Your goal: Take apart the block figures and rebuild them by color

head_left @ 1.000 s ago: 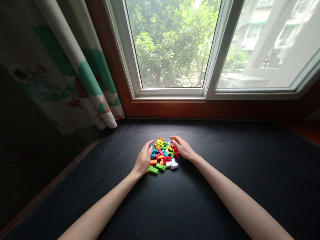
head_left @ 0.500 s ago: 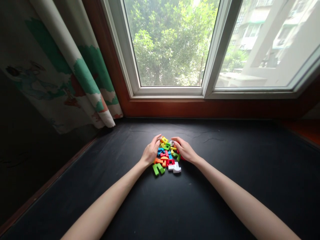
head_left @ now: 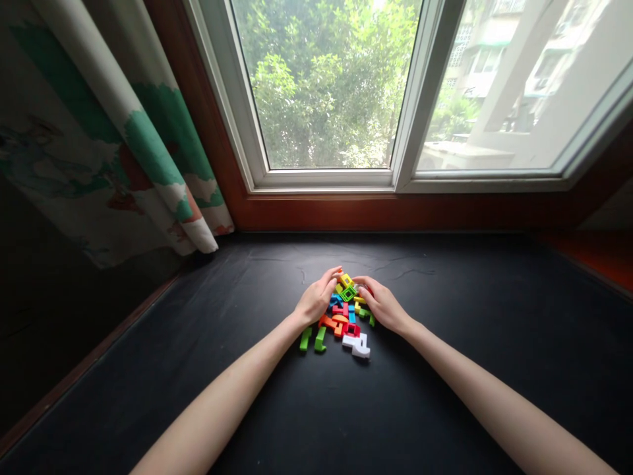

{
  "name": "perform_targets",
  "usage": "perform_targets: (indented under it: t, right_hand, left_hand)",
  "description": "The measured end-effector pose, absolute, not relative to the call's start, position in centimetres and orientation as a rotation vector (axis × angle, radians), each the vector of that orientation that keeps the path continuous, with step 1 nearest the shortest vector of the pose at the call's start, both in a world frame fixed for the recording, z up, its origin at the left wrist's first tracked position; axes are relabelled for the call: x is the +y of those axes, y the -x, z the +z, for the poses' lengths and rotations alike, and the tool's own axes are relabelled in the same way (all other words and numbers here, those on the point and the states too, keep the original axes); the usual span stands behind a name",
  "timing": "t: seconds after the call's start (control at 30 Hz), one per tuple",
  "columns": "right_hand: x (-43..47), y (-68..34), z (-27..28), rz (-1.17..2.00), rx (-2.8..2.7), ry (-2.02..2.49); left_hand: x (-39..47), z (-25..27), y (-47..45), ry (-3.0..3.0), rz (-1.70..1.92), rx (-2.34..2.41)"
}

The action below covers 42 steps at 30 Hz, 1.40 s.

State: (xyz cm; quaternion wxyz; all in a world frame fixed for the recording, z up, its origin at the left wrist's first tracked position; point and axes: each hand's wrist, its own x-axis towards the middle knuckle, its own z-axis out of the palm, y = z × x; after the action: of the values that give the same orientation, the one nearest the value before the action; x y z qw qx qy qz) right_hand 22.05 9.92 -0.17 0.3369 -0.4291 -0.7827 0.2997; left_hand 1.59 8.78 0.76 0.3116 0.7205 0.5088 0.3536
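Observation:
A heap of small colourful plastic blocks sits on the black tabletop between my hands. My left hand [head_left: 318, 298] is cupped along its left side, fingers extended and touching the blocks at the edge. Along the right side curves my right hand [head_left: 384, 306], fingers loosely bent; what lies under its fingertips is partly hidden. Between them are a yellow block [head_left: 347, 282], a green square frame [head_left: 349, 293], a blue piece [head_left: 352, 313], an orange piece [head_left: 339, 320] and a red square piece [head_left: 351, 330]. White pieces [head_left: 360, 344] and two green pieces [head_left: 320, 340] lie at the near edge.
The black tabletop [head_left: 316, 409] spreads around the heap. Behind it stand a wooden sill [head_left: 316, 212] and a white-framed window [head_left: 326, 179]. A patterned curtain [head_left: 153, 152] hangs at the left, its hem reaching the table's back left.
Both hands and most of the heap have shifted right. The two green pieces at the near left now lie farther apart. The camera view has turned slightly, moving the window left.

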Motion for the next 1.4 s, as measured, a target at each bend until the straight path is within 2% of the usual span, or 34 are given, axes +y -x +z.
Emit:
perform_targets:
  t: [0.33,0.67,1.07,1.4]
  right_hand:
    - [8.7,-23.7,0.1,0.715,-2.061,1.071]
    - [8.5,-24.0,-0.4,0.576,-2.210,1.012]
    - [8.4,-23.2,-0.6,0.559,-2.229,1.029]
    - [8.2,-20.8,-0.8,0.524,-2.175,1.096]
  left_hand:
    - [9.0,0.9,-1.8,-2.089,0.881,1.306]
    - [7.7,1.7,-0.1,-1.874,1.109,1.283]
    - [4.0,1.4,1.3,-2.331,0.684,1.247]
    - [5.9,0.3,1.5,-2.196,0.869,1.400]
